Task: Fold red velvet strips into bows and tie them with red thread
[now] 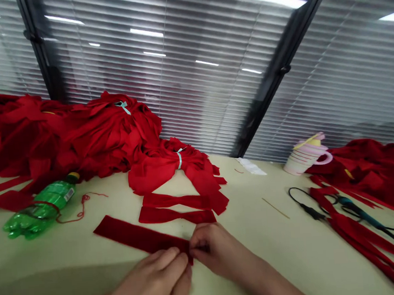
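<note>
A dark red fabric strip (pixel 139 234) lies slantwise on the table in front of me. My left hand (pixel 159 276) presses on its right part, fingers bent together over the near edge. At the strip's right end, my right hand (pixel 214 249) is closed in a pinch on the fabric; the fingertips partly hide that end. Just beyond lie two red strips (pixel 174 214) narrowed in the middle. Behind these is a red fabric bundle (pixel 151 171) tied with a light blue band (pixel 179 159).
Red fabric heaps (pixel 91 132) line the back left. A green plastic bottle (pixel 49 203) with red yarn (pixel 82 214) lies at left. On the right are a striped cup (pixel 302 158), a teal-handled corded tool (pixel 359 210) and more red fabric (pixel 374 166). Window blinds (pixel 192 76) stand behind.
</note>
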`<control>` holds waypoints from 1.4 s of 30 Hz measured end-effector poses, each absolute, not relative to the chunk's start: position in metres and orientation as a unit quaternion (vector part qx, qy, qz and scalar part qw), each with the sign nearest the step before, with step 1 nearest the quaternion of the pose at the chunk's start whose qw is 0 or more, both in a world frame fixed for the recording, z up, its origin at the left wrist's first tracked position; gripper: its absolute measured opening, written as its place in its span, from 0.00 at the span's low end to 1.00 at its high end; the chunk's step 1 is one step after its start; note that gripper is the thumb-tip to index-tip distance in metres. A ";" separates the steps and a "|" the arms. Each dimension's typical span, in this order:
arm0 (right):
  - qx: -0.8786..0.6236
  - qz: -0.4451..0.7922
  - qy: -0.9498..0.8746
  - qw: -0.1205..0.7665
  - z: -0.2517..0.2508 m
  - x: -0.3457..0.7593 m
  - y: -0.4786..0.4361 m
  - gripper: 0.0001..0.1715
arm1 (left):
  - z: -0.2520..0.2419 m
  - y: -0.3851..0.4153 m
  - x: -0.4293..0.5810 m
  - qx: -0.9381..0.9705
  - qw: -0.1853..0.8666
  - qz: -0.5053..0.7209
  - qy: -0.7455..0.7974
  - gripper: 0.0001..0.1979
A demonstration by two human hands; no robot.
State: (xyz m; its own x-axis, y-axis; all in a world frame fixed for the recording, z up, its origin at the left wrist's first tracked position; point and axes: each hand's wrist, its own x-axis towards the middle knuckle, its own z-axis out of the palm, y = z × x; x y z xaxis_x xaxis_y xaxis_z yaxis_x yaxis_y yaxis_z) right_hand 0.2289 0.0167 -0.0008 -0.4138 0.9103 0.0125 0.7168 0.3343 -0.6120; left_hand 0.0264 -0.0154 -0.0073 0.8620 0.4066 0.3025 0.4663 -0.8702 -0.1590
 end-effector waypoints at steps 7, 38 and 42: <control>-0.504 0.279 -0.795 0.189 -0.003 0.230 0.014 0.11 | -0.017 -0.015 0.046 -0.947 0.063 -0.151 -0.276 0.22; -0.555 0.265 -0.759 0.213 0.003 0.223 0.011 0.14 | -0.032 -0.017 0.049 -0.935 0.040 -0.222 -0.274 0.14; -0.569 0.260 -0.750 0.212 0.001 0.224 0.013 0.12 | -0.031 -0.016 0.047 -0.938 0.045 -0.225 -0.260 0.14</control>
